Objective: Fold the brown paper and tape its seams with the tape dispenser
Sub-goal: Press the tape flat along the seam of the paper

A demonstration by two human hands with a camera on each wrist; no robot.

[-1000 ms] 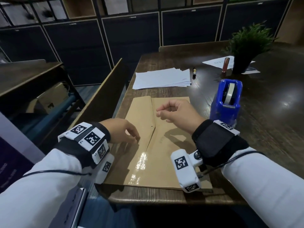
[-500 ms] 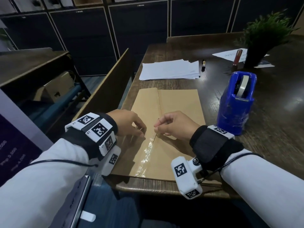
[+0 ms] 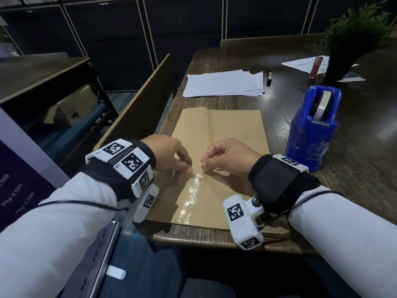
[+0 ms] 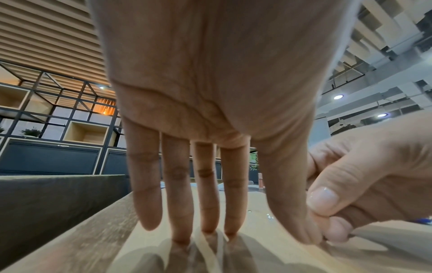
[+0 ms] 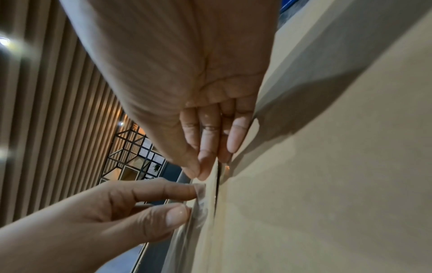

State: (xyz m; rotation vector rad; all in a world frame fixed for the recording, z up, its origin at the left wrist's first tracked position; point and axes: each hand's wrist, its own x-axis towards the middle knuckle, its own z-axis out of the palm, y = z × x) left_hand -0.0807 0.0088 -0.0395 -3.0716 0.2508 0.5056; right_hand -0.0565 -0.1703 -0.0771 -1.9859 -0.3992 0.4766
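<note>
Two hands meet right on the middle seam of the brown paper (image 3: 234, 134), which lies folded flat on the counter (image 3: 354, 190) near its front edge. A shiny strip of tape (image 3: 191, 201) already runs along the near half of that seam, up to where the fingers are.

Left hand (image 3: 169, 154) is spread out, fingers straight, tips pressing down on the left flap with the thumb at the seam line. Right hand (image 3: 229, 158) has thumb and forefinger pinched together at the end of the tape; from the right wrist view it looks like they're nipping the tape's loose end just above the paper.

Handling-wise, my guess: the paper is light and fairly stiff, more like kraft or a thin card, so it holds a crease but the flaps probably want to spring up if nobody pins them. Best to hold it flat with fingertips close beside the seam, not at the far corners. Tape is the fiddly bit, thin, sticky and prone to wrinkling, so take it only at the very end and smooth it down from the stuck part outward.

Tape dispenser (image 3: 311, 130) stands just right of the paper, not touching it. The far half of the seam is bare.
</note>
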